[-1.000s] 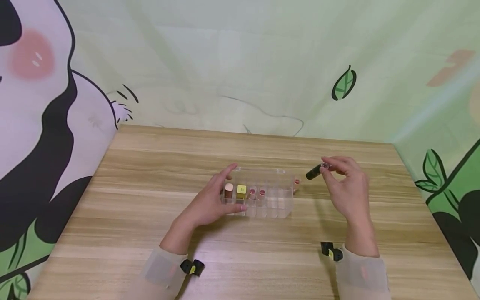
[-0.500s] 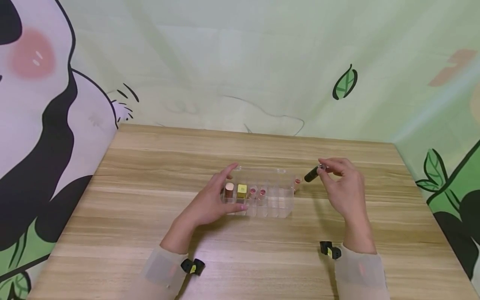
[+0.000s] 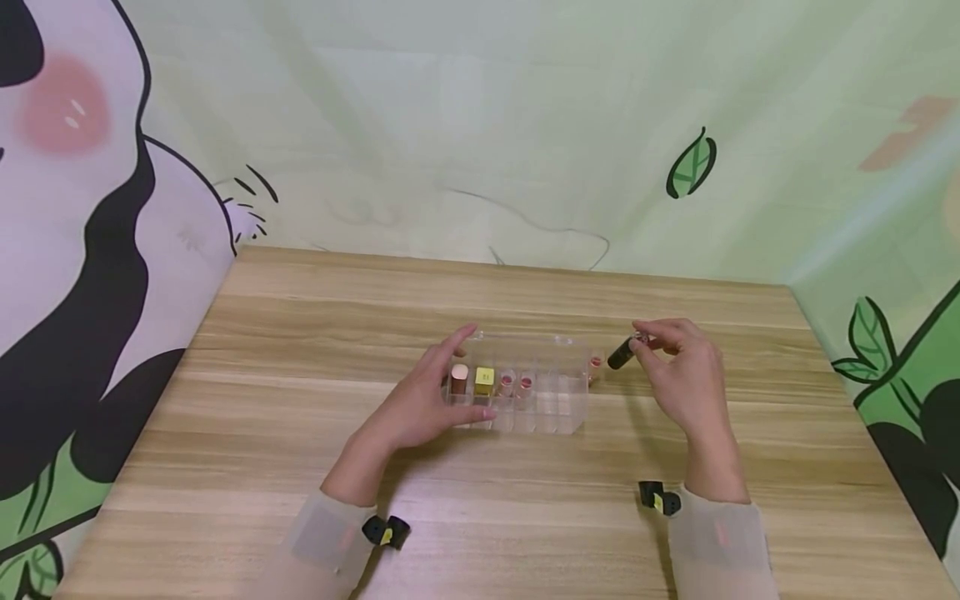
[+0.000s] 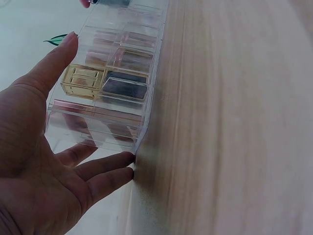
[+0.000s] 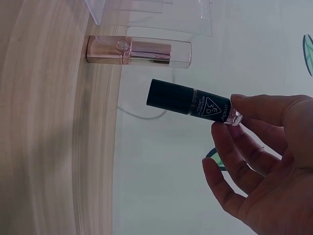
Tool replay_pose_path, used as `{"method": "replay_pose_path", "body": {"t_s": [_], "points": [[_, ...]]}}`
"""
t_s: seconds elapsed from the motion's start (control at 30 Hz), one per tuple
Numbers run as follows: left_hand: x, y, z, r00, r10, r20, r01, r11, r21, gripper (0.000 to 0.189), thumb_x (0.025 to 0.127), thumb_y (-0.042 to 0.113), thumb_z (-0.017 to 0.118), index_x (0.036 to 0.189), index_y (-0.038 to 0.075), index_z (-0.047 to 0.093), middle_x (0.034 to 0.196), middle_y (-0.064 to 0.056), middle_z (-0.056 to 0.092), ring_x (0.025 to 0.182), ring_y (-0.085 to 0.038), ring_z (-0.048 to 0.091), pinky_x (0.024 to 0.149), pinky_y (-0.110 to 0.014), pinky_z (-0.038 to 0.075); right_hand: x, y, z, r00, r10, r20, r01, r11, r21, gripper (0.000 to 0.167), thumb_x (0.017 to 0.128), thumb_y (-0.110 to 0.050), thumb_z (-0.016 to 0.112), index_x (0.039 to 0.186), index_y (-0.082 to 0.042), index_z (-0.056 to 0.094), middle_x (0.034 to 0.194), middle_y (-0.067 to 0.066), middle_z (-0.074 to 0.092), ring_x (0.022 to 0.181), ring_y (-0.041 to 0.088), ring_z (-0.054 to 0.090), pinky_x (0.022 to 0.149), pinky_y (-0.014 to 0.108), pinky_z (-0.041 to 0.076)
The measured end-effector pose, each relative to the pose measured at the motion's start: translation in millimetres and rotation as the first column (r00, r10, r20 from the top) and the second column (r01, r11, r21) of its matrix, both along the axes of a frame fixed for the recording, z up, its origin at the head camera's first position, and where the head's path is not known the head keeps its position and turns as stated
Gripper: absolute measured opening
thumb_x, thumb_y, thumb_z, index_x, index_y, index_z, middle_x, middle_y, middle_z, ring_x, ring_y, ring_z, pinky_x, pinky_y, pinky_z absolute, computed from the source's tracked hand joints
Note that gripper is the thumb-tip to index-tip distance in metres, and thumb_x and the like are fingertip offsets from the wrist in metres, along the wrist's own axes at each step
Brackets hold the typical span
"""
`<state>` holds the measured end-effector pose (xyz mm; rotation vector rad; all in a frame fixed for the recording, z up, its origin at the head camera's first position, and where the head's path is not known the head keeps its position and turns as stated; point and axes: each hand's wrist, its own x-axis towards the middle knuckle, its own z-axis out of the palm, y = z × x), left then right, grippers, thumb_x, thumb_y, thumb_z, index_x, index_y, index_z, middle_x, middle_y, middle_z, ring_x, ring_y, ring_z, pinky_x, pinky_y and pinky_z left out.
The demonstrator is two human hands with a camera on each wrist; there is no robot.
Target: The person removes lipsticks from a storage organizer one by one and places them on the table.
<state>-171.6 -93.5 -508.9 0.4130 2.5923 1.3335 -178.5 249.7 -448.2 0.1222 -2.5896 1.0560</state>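
My left hand (image 3: 420, 408) holds the left end of a clear plastic lipstick organizer (image 3: 561, 422), thumb on the near side and fingers round the end and far side. Inside its back row stand a dark reddish lipstick tube (image 3: 459, 382), a gold square-capped lipstick (image 4: 84, 81) and two clear-capped lipsticks with red centres. To the right, my right hand (image 3: 690, 379) pinches a black lipstick (image 5: 188, 100) by its clear end between thumb and fingertips. The black lipstick is tilted in the air, its black end pointing down and left towards the organizer.
A pink lipstick (image 5: 146, 51) with a clear cap stands upright on the wooden table (image 3: 510, 517), just beyond the organizer's right end. A printed cloth wall (image 3: 480, 125) rises behind the table. Each wrist carries a small black camera (image 3: 660, 500).
My right hand has moved slightly left and down with the black lipstick, nearer the standing pink lipstick. The left hand and organizer look the same.
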Motion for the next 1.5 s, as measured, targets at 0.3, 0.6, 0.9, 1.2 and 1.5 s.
{"method": "replay_pose_path", "body": {"t_s": [0.3, 0.6, 0.9, 1.2, 1.5], "points": [[-0.4, 0.7, 0.4, 1.0, -0.003, -0.003, 0.003, 1.0, -0.005, 0.116, 0.081, 0.053, 0.093, 0.164, 0.06, 0.013, 0.152, -0.004, 0.047, 0.14, -0.035, 0.053, 0.111, -0.062, 0.047, -1.4, 0.2, -1.8, 1.0, 0.001, 0.018, -0.002, 1.0, 0.022, 0.023, 0.098, -0.002, 0.076, 0.12, 0.002, 0.079, 0.116, 0.02, 0.072, 0.096, 0.038, 0.071, 0.092, 0.052, 0.052], [-0.7, 0.3, 0.6, 1.0, -0.009, -0.004, 0.009, 1.0, -0.008, 0.117, 0.081, 0.054, 0.093, 0.166, 0.056, 0.013, 0.152, -0.004, 0.048, 0.14, -0.036, 0.053, 0.111, -0.062, 0.047, -2.5, 0.7, -3.7, 0.999, -0.014, 0.053, 0.011, 0.999, 0.051, 0.024, 0.097, -0.004, 0.078, 0.121, 0.0, 0.08, 0.112, 0.018, 0.071, 0.093, 0.035, 0.072, 0.085, 0.04, 0.047], [-1.3, -0.2, 0.2, 1.0, -0.011, -0.008, 0.011, 1.0, -0.012, 0.116, 0.081, 0.053, 0.092, 0.168, 0.053, 0.015, 0.152, -0.004, 0.048, 0.141, -0.036, 0.053, 0.112, -0.063, 0.046, -3.9, -0.1, -5.5, 0.996, -0.022, 0.085, 0.017, 0.998, 0.056, 0.025, 0.098, -0.005, 0.078, 0.122, 0.0, 0.079, 0.113, 0.019, 0.07, 0.094, 0.035, 0.071, 0.085, 0.039, 0.046], [-1.1, -0.6, -0.7, 1.0, -0.01, -0.009, 0.01, 1.0, -0.009, 0.116, 0.08, 0.054, 0.093, 0.166, 0.057, 0.014, 0.153, -0.004, 0.048, 0.141, -0.036, 0.053, 0.112, -0.063, 0.046, -5.6, -0.1, -9.7, 0.995, -0.015, 0.102, 0.008, 0.998, 0.068, 0.024, 0.097, -0.005, 0.077, 0.121, 0.001, 0.079, 0.113, 0.019, 0.071, 0.093, 0.035, 0.07, 0.082, 0.039, 0.045], [-0.5, -0.7, -0.8, 1.0, -0.007, -0.003, 0.007, 1.0, -0.005, 0.116, 0.081, 0.052, 0.093, 0.168, 0.052, 0.016, 0.153, -0.005, 0.047, 0.141, -0.036, 0.052, 0.112, -0.064, 0.046, -6.9, 0.9, -13.7, 0.989, 0.005, 0.147, -0.019, 0.996, 0.092, 0.024, 0.098, -0.007, 0.077, 0.12, 0.002, 0.079, 0.114, 0.02, 0.071, 0.096, 0.037, 0.07, 0.079, 0.04, 0.048]]}}
